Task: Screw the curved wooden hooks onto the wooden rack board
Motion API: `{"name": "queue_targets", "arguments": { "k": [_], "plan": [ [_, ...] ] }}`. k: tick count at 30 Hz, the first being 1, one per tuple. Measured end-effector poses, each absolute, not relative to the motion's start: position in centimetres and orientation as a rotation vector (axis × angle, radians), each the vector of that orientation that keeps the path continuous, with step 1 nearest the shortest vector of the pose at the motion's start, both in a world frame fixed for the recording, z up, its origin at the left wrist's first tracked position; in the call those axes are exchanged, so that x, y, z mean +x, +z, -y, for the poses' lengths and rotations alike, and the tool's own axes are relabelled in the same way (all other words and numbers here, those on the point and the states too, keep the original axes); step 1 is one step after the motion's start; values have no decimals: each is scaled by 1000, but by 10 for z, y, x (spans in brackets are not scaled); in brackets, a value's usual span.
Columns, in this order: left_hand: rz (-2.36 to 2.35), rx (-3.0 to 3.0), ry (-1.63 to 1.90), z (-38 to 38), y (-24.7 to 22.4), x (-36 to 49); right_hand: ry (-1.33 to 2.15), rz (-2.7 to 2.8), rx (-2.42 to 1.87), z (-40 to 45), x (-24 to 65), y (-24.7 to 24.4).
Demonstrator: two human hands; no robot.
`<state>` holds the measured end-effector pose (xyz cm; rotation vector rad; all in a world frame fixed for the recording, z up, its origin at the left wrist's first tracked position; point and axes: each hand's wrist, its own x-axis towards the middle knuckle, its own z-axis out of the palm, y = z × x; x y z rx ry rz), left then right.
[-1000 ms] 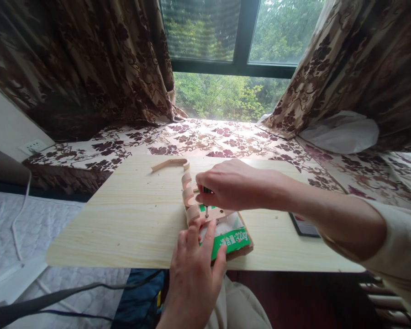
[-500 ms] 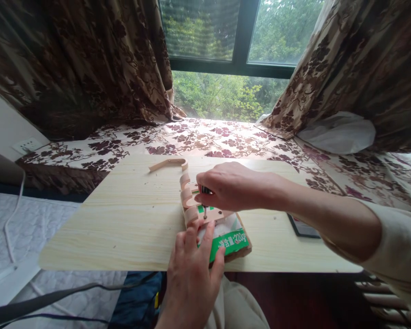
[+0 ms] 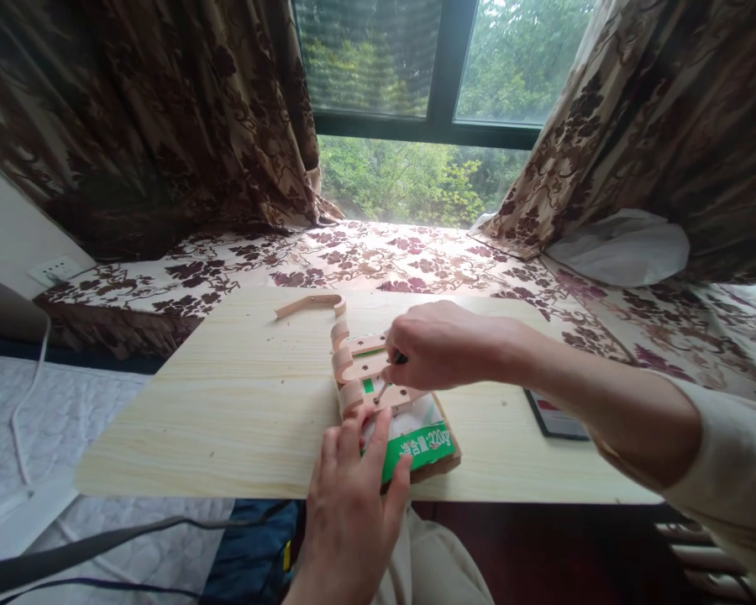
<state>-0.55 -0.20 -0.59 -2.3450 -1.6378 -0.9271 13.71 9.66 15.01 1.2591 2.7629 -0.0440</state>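
My right hand (image 3: pixel 441 346) is closed round a screwdriver (image 3: pixel 383 390), most of its dark handle hidden in the fist. The shaft leans, with its tip at a dark spot in a pale tan strip (image 3: pixel 371 365). This strip lies in flat rows with dark holes or screws, and its loops curl up on the left side. Under the rows sits a green and white cardboard box (image 3: pixel 423 445) with printed characters and "220g". My left hand (image 3: pixel 356 496) lies with fingers stretched and spread over the box's near left part, fingertips touching the strip's near edge.
A loose end of the strip (image 3: pixel 308 304) reaches left across the pale wooden table (image 3: pixel 214 395). Small dark crumbs dot the tabletop. A dark-edged flat object (image 3: pixel 554 416) lies partly under my right forearm. Behind the table is a floral-covered window ledge (image 3: pixel 403 248) with a white plastic bag (image 3: pixel 623 248).
My right hand has shifted slightly right, tilting the screwdriver from near upright to leaning right. More of the strip's rows now show. My left hand has stayed in place.
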Motion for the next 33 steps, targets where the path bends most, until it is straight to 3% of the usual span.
{"name": "queue_targets", "arguments": {
  "k": [4,10,15,23,33],
  "plan": [
    [1623,-2320,-1164,7,0,-10,-316,-2812,1383,-93,170,143],
    [1843,-2065,-1518,0,-2,-12,-777,-3051,1896,-69,217,102],
    [2025,-2007,-1717,-15,-7,-12,-951,-2897,2338,-53,228,67],
    [2159,-1995,-1733,-26,-12,-16,-1402,-3053,1751,-21,199,35],
    [2153,-2095,-1704,-29,-11,-27,-1351,-3028,1729,-27,198,29]
  ]
}}
